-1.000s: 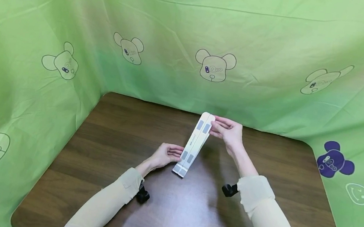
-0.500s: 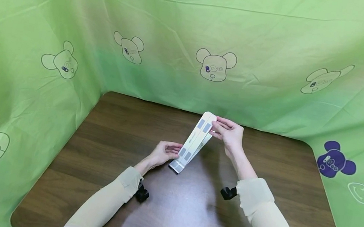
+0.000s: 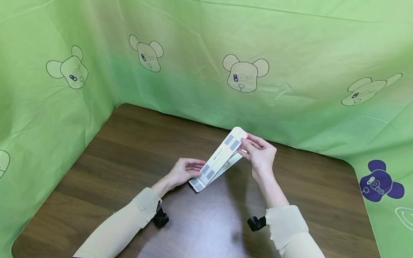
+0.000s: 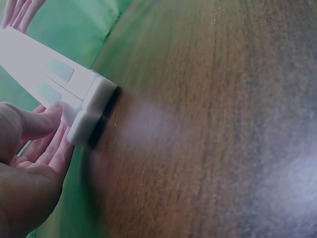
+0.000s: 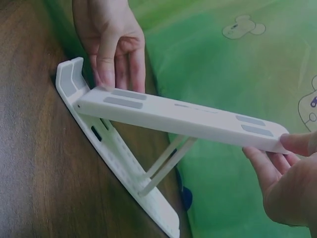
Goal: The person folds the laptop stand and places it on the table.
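Note:
A white folding laptop stand (image 3: 222,154) with grey pads stands slanted on the table, its two long bars spread into a wedge. My right hand (image 3: 262,154) pinches the raised far end of the upper bar (image 5: 193,119), thumb above and fingers beneath. Near the hinge end, my left hand (image 3: 182,172) grips the side; in the left wrist view the left hand (image 4: 32,163) has its thumb on top and fingers underneath. Thin support struts (image 5: 166,166) join the upper bar to the lower bar (image 5: 124,153), which lies along the table in the right wrist view.
The brown wooden table (image 3: 119,148) has rounded corners. Green cloth (image 3: 192,88) printed with bear heads hangs behind and on both sides. Black wrist cameras (image 3: 160,218) sit below the cuffs.
The stand's hinge end has shifted left and away from me along with my left hand. The gap between the bars shows wider. My right hand has barely moved.

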A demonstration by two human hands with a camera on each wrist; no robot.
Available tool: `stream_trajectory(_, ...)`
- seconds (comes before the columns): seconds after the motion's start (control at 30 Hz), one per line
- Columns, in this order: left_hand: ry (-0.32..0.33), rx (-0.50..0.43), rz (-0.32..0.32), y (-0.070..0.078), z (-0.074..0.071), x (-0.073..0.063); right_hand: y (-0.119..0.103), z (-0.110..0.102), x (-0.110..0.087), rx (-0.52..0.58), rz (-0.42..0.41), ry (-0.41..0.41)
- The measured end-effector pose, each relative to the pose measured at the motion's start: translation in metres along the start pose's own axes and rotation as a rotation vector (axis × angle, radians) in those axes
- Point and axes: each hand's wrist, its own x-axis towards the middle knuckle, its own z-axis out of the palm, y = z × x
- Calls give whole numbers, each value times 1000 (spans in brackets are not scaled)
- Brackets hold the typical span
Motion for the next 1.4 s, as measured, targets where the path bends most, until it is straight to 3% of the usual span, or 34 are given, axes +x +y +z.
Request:
stream_trajectory(0.37,25,-17,-36,0,-1,3,3,5,-4,-2,-16,72)
stream_trajectory(0.73,52,-43,-28,0,-2,6,5,7,-8,36,-27,139)
stream_trajectory(1.4,73,-45,-42,1,-3,9,8,10,-13,91,-49,165)
